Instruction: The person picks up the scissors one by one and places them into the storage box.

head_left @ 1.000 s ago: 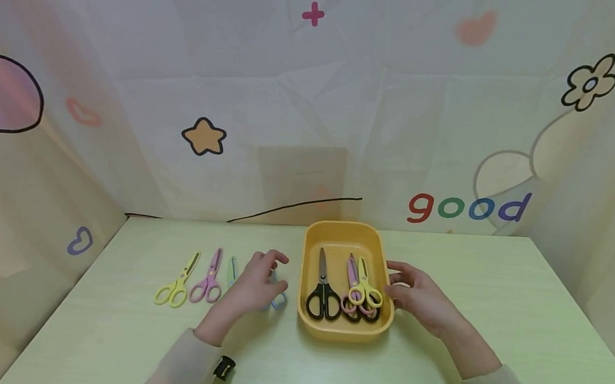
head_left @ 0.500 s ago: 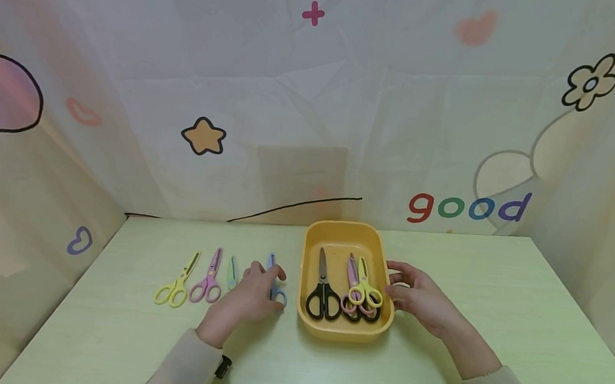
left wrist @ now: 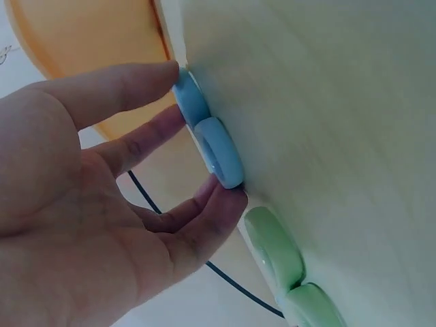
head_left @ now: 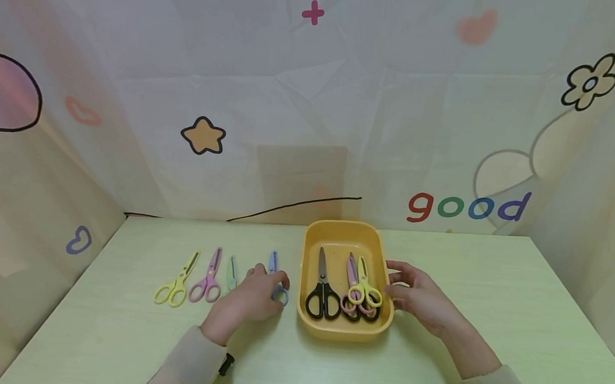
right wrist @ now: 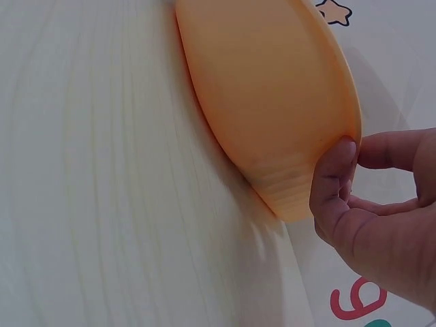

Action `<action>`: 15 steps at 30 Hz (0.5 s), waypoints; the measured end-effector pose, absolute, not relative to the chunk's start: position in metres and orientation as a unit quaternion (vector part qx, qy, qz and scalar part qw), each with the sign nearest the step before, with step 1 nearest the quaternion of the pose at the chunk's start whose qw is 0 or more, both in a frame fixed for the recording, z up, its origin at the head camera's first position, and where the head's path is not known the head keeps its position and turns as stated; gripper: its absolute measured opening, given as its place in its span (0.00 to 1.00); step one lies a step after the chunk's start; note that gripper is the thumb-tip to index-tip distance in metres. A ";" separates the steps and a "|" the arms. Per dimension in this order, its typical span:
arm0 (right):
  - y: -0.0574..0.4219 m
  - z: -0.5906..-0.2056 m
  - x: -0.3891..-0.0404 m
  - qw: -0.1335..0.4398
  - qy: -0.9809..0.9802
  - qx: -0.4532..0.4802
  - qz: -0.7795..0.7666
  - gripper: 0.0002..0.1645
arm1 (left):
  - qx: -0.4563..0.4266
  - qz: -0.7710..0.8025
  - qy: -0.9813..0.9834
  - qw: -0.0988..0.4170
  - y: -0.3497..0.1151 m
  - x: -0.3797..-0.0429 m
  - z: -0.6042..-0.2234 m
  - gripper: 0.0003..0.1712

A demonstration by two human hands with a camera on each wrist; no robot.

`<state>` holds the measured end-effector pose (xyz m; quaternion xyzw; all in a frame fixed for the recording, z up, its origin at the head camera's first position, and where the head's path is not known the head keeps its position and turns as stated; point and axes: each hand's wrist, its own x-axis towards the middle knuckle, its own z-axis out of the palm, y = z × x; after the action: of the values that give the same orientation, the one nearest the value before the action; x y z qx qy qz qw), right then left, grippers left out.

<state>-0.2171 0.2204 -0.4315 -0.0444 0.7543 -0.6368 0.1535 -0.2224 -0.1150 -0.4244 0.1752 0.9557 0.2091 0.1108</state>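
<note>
In the head view my left hand (head_left: pixel 250 295) reaches down over the blue scissors (head_left: pixel 273 262) lying on the table. The left wrist view shows its thumb at one end of the blue handle loops (left wrist: pixel 221 153) and fingers at the other, gripping them. My right hand (head_left: pixel 424 303) holds the right side of the yellow tray (head_left: pixel 343 335), thumb against the wall. Inside the tray lie black-handled scissors (head_left: pixel 320 300) at left. Yellow scissors (head_left: pixel 365 288) and pink scissors (head_left: pixel 352 272) overlap another black handle (head_left: pixel 372 314) at right.
Left of my left hand, green scissors (head_left: pixel 231 271), pink scissors (head_left: pixel 207 286) and yellow scissors (head_left: pixel 174 290) lie in a row on the pale table (head_left: pixel 335 377). A printed curtain (head_left: pixel 304 106) hangs behind the table's back edge.
My left hand has lowered from above the blue scissors and closed its thumb and fingers about the handles. The blue scissors have shifted slightly right. My right hand and the tray have not moved.
</note>
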 end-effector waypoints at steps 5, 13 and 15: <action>0.220 -0.431 -0.217 0.154 0.756 -0.044 -0.635 0.39 | 0.163 0.197 0.960 0.118 -0.112 -0.223 -0.427 0.18; 0.220 -0.430 -0.216 0.156 0.755 -0.042 -0.635 0.39 | 0.153 0.190 0.963 0.114 -0.108 -0.225 -0.429 0.16; 0.220 -0.430 -0.216 0.157 0.755 -0.044 -0.636 0.39 | 0.151 0.188 0.964 0.113 -0.107 -0.225 -0.429 0.15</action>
<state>-0.2159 0.2204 -0.4296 -0.0437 0.7546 -0.6357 0.1567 -0.2251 -0.1070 -0.4293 0.1511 0.9640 0.1878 0.1125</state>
